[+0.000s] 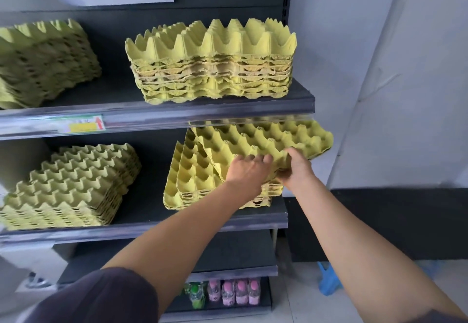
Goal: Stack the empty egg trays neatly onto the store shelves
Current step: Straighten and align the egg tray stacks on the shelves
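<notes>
While the right hand (pixel 295 168) grips the tilted egg tray (pixel 266 140) and the left hand (pixel 247 170) rests flat on it, above the crooked stack (pixel 184 181) on the middle shelf (pixel 152 206), align corners before lowering.

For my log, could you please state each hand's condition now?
Left hand: open, resting on the top egg tray.
Right hand: gripping that tray's edge.

The dark upper shelf (pixel 177 111) carries two lots of yellow-green egg trays, a left stack (pixel 43 64) and a right stack (pixel 212 67), well apart. The middle shelf (pixel 141 230) bears a neat pile (pixel 71 188) at its left and a skewed pile (pixel 187 181) at its right, while pink-capped bottles (pixel 235 292) stand on the bottom shelf (pixel 215 310)
</notes>
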`<state>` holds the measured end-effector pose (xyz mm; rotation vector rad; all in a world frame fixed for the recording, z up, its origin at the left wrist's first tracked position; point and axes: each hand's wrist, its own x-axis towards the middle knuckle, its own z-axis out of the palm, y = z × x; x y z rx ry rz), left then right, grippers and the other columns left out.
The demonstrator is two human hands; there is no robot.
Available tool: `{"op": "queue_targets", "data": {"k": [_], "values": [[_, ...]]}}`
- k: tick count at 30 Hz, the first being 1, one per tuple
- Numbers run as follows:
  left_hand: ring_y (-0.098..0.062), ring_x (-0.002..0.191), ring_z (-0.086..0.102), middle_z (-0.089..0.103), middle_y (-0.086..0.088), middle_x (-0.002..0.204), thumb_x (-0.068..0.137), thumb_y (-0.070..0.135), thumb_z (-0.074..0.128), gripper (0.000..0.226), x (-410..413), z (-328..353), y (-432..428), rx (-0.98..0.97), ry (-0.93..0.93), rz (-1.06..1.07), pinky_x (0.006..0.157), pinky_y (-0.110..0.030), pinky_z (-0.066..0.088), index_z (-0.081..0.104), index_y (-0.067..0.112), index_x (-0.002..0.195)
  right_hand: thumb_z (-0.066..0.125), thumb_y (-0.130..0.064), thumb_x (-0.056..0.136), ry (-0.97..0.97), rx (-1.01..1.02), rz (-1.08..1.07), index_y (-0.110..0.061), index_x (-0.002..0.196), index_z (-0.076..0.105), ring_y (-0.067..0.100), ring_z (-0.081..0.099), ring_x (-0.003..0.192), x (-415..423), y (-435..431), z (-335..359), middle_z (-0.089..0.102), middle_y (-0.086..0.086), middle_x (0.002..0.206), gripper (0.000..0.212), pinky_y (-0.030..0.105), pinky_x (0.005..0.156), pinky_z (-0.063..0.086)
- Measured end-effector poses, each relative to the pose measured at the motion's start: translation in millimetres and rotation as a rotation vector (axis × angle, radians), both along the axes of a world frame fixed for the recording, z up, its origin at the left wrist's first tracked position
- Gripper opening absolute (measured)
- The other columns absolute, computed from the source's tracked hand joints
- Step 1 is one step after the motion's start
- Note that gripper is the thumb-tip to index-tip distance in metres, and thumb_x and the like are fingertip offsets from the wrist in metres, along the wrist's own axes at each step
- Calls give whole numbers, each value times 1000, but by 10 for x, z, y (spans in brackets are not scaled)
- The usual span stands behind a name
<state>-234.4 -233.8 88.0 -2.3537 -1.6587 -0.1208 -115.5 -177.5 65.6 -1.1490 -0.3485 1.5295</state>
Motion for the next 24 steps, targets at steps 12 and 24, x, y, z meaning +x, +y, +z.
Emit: {"op": "queue_targets", "data": {"k": [12, 24], "values": [[-22, 123, 43, 48, -3, 133, 81, -7, 53, 71, -1315, -127, -47, -23, 78, 116, 97, -34, 39, 23, 16, 140, 68, -45, 83, -60, -39, 118, -16, 120, 46, 29, 60, 90, -327, -122, -113, 51, 18, 112, 52, 42, 73, 57], [-22, 125, 41, 45, -1, 136, 85, -5, 51, 69, -1658, -296, 65, -70, -16, 103, 99, -34, 37, 23, 21, 142, 51, -8, 86, -990, 87, 25, -14, 102, 61, 26, 54, 78, -414, 101, -307, 61, 12, 105, 20, 25, 55, 40]]}}
